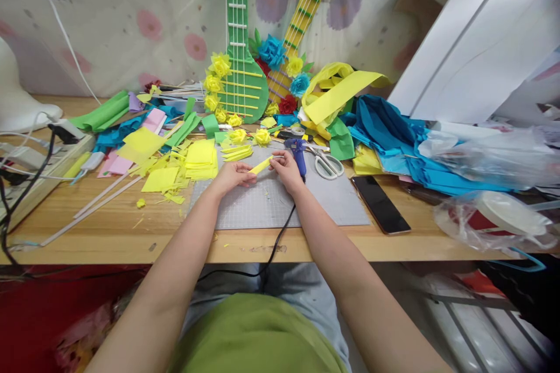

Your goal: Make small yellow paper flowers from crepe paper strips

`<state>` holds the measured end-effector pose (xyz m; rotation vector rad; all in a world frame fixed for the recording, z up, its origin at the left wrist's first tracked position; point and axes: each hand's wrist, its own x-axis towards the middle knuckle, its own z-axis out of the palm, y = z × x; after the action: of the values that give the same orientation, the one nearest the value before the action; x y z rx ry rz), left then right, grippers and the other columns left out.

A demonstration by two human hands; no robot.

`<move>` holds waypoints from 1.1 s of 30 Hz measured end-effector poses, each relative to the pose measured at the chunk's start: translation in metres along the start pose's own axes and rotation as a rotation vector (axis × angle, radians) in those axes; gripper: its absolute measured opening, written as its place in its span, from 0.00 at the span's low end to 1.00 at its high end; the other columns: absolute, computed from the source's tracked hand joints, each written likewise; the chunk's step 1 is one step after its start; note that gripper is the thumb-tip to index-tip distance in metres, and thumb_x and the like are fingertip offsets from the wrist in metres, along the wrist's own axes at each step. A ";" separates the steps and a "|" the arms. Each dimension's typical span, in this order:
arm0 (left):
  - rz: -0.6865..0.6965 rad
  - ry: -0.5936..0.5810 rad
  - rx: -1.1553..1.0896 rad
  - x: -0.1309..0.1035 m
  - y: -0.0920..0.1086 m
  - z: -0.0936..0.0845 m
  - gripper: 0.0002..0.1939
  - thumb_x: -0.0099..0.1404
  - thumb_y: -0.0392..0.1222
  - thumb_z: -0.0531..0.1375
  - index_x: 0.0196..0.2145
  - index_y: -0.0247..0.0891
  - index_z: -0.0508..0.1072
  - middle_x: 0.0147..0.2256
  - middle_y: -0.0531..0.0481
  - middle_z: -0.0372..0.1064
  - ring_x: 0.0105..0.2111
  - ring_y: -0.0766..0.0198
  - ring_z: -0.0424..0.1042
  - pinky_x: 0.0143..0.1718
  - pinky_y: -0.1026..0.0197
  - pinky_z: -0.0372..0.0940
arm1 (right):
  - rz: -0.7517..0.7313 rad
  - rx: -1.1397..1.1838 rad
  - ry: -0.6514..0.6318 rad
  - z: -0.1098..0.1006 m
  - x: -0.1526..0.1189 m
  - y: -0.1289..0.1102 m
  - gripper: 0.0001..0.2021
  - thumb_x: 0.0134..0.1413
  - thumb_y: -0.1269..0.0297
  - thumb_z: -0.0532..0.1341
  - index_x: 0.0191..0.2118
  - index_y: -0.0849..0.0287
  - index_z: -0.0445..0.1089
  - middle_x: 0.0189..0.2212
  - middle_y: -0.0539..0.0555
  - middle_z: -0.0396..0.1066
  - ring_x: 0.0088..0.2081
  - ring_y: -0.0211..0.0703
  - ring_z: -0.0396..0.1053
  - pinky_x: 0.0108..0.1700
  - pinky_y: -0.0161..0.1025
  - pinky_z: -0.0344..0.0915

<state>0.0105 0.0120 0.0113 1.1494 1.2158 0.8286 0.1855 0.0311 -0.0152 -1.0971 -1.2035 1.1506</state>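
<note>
Between my two hands, above the grey cutting mat, a narrow folded strip of yellow crepe paper is stretched. My left hand pinches its left end, and my right hand grips the other end. Just beyond my right hand lies a blue hot glue gun, its black cord running down over the table edge. White-handled scissors rest to its right. Several folded yellow strips and yellow paper flowers sit behind my hands. A stack of yellow paper squares is left of them.
A green paper guitar and a yellow one lean at the back. A phone lies right of the mat. Blue crepe paper and a bagged cup stand farther right. A power strip is at left.
</note>
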 end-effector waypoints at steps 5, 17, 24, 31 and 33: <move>0.002 0.010 0.022 0.000 0.000 0.001 0.19 0.41 0.39 0.69 0.31 0.32 0.69 0.25 0.46 0.74 0.26 0.62 0.74 0.26 0.64 0.66 | -0.014 -0.033 0.050 0.003 0.001 0.001 0.14 0.41 0.59 0.59 0.36 0.56 0.58 0.21 0.42 0.65 0.23 0.33 0.66 0.31 0.34 0.60; -0.004 0.009 0.027 -0.001 0.001 0.004 0.14 0.43 0.36 0.68 0.27 0.31 0.68 0.21 0.49 0.72 0.23 0.64 0.73 0.24 0.65 0.65 | -0.082 -0.158 0.045 0.009 -0.003 0.003 0.17 0.43 0.58 0.60 0.39 0.54 0.55 0.23 0.43 0.66 0.23 0.36 0.67 0.30 0.36 0.62; 0.004 0.023 -0.001 0.000 0.000 0.002 0.17 0.40 0.38 0.69 0.29 0.32 0.69 0.24 0.47 0.73 0.25 0.63 0.73 0.25 0.64 0.65 | -0.021 -0.144 0.045 0.013 -0.005 0.002 0.21 0.38 0.60 0.63 0.40 0.54 0.55 0.19 0.41 0.64 0.23 0.38 0.68 0.30 0.37 0.62; 0.061 0.019 0.000 -0.001 0.002 0.005 0.22 0.41 0.45 0.68 0.35 0.33 0.72 0.31 0.47 0.74 0.32 0.61 0.73 0.29 0.62 0.68 | -0.056 -0.186 0.017 0.014 -0.007 -0.001 0.20 0.40 0.61 0.61 0.40 0.54 0.54 0.20 0.41 0.63 0.23 0.38 0.67 0.31 0.37 0.62; 0.053 0.037 -0.016 0.001 0.000 0.008 0.20 0.42 0.45 0.68 0.33 0.33 0.72 0.28 0.48 0.74 0.31 0.62 0.73 0.30 0.61 0.68 | -0.070 -0.191 -0.010 0.015 -0.008 -0.002 0.20 0.40 0.61 0.61 0.40 0.54 0.54 0.20 0.41 0.63 0.23 0.38 0.67 0.31 0.38 0.61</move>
<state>0.0181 0.0111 0.0110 1.1627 1.2110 0.9014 0.1705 0.0230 -0.0135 -1.1830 -1.3705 1.0047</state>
